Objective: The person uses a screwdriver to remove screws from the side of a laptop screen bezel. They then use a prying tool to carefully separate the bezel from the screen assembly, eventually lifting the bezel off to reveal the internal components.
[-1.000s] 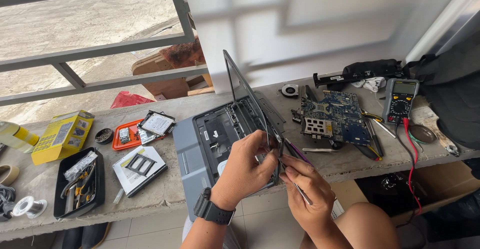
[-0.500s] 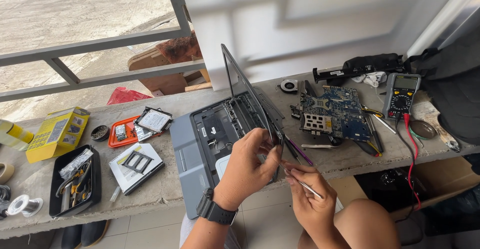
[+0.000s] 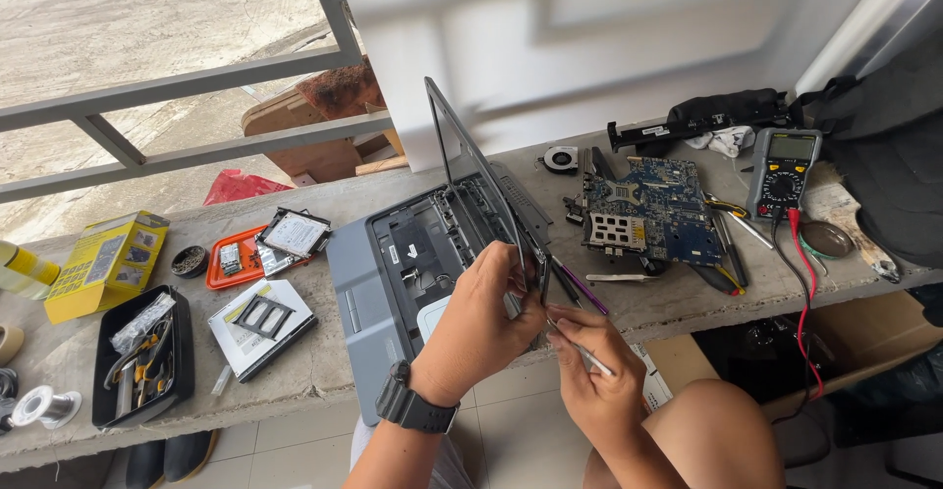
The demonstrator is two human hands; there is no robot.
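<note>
Head view: black tray [image 3: 108, 406] of pliers, orange tray [image 3: 218, 275] with parts — concrete bench [image 3: 324, 371], left hand [image 3: 481, 322] pinching laptop [image 3: 413, 263] hinge, right hand [image 3: 594, 381] gripping a thin tool [image 3: 592, 358].

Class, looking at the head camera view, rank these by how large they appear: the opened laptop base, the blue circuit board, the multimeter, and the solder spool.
1. Opened laptop base
2. Blue circuit board
3. Multimeter
4. Solder spool, clearly smallest
</note>
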